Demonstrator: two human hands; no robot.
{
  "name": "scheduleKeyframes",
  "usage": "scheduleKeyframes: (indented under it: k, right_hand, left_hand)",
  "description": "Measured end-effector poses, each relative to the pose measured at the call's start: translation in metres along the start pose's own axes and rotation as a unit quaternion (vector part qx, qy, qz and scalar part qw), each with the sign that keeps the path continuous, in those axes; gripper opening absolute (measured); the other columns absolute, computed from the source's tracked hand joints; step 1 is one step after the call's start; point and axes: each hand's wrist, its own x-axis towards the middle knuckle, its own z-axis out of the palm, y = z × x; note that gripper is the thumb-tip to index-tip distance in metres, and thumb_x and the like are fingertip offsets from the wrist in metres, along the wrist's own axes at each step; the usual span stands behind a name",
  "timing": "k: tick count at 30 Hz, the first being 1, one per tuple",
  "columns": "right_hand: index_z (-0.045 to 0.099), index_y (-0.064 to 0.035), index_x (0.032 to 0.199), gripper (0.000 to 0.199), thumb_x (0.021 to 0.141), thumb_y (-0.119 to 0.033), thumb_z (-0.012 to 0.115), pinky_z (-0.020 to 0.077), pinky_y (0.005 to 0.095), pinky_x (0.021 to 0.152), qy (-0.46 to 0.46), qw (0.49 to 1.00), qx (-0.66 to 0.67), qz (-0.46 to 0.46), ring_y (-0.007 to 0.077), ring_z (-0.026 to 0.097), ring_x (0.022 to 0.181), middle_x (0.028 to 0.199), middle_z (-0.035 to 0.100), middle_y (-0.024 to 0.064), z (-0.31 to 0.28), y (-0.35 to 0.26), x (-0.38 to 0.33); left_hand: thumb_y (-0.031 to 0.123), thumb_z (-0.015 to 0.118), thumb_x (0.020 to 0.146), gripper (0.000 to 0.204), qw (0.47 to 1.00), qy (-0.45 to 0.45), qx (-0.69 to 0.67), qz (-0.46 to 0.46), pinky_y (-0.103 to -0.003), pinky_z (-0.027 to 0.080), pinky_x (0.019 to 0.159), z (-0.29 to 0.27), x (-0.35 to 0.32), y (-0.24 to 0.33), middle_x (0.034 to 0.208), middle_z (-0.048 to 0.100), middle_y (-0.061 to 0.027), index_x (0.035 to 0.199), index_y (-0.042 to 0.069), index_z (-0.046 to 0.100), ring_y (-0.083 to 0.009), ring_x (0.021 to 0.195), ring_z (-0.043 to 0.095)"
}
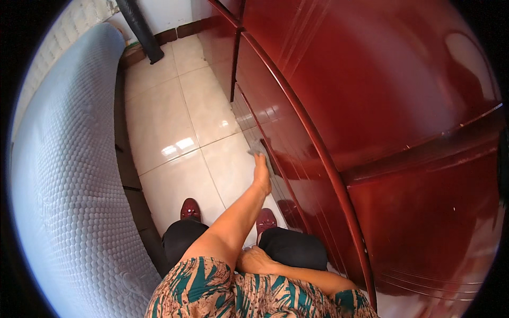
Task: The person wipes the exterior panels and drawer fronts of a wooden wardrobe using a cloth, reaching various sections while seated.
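My left hand (261, 172) reaches forward and down beside the lower front of a glossy dark red wooden cabinet (313, 153). Its fingers are closed on a small grey cloth (256, 147), which is held close to the cabinet's lower panel. Only part of the cloth shows past the fingers. Nearer my body, my right hand (255, 261) lies low between my knees, against the dark trousers (294, 249). My left arm hides its fingertips, so whether it holds anything cannot be made out.
A bed or mattress with a pale blue quilted cover (74, 169) runs along the left. Between it and the cabinet lies a narrow strip of glossy cream floor tiles (159, 124). A black post (140, 32) stands by the far wall. My dark red shoes (190, 210) are on the tiles.
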Motion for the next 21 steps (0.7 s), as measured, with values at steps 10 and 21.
scheduleKeyframes:
  k: [10,21]
  right_hand:
    - [0.063,-0.0015,0.106,0.038,0.084,-0.028,0.049,0.0387,0.0451,0.094,0.078,0.983,0.163,-0.021,0.0375,0.052,0.11,0.115,0.059,0.0215,0.022,0.001,-0.001]
    - [0.062,-0.0008,0.085,0.027,0.083,-0.025,0.05,0.0484,0.0459,0.062,-0.043,0.998,0.043,0.005,0.0376,0.062,0.073,0.086,0.063,0.0224,-0.003,0.021,0.002]
  left_hand:
    - [0.053,0.024,0.092,0.069,0.958,0.132,-0.101,-0.235,-0.042,0.023,0.11,-0.011,-0.048,-0.128,0.146,0.029,-0.0152,0.14,0.002,0.03,-0.031,0.132,0.031]
    - [0.046,0.03,0.094,0.063,0.986,0.106,-0.056,-0.115,-0.045,0.019,0.11,0.033,-0.014,0.012,0.15,0.021,-0.0134,0.144,0.009,0.022,-0.0293,0.136,0.025]
